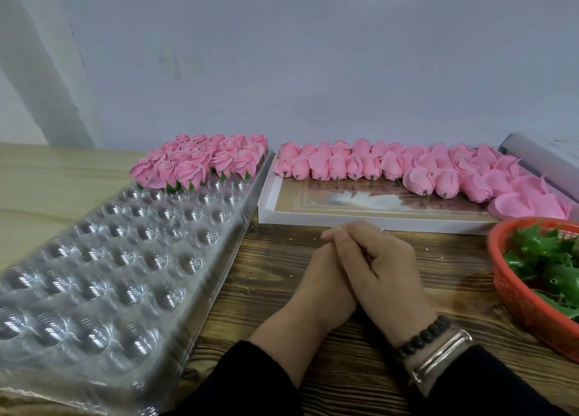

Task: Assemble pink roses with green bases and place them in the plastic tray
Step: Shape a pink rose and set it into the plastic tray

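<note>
My right hand (380,265) lies over my left hand (326,285), fingers straight and relaxed, the grip of each holding nothing, both resting on the dark grained wood of the bench (272,259). Left of my hands lies the clear dimpled plastic tray (125,259), assembled roses (203,160) filling its far rows. Beyond my hands, bare pink rose heads (407,168) fill a white box (344,220). Right of them, a red mesh basket (520,296) holds spiky green bases (545,252).
</note>
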